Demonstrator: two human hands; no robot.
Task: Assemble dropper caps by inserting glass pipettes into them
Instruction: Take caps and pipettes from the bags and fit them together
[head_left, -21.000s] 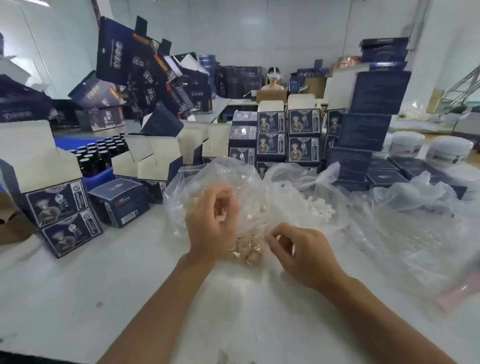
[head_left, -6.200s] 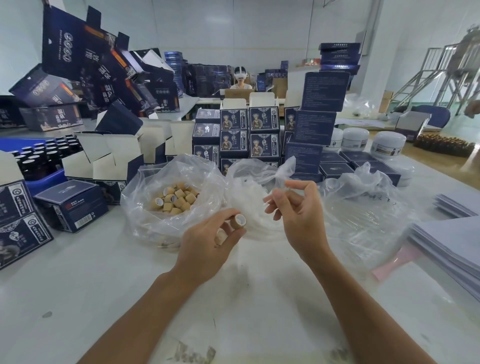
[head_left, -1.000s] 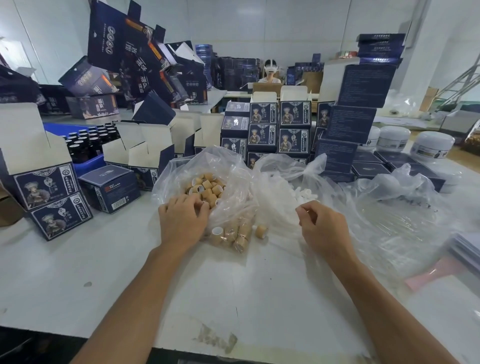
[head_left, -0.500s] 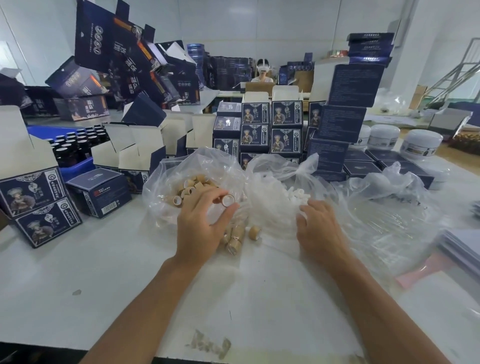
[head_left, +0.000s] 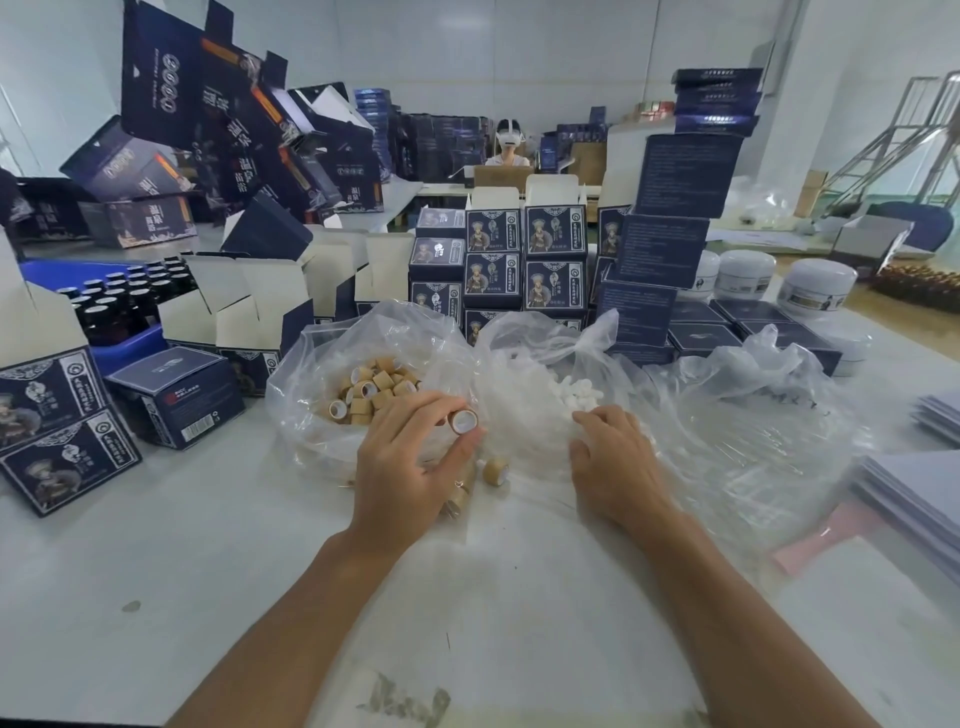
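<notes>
A cap (head_left: 464, 420) is pinched in the left hand (head_left: 410, 467); the right hand (head_left: 613, 462), fingers relaxed, is laid on the bag (head_left: 524, 384). The cap could be dropped if that pinch is loosened.

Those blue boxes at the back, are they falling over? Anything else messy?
Yes, the boxes at back left lean in a tilted jumble, not in neat stacks. Also, a few caps lie loose on the table beside the left hand, outside their bag.

Left hand (head_left: 410, 462) pinches a tan cap (head_left: 464, 420).
</notes>
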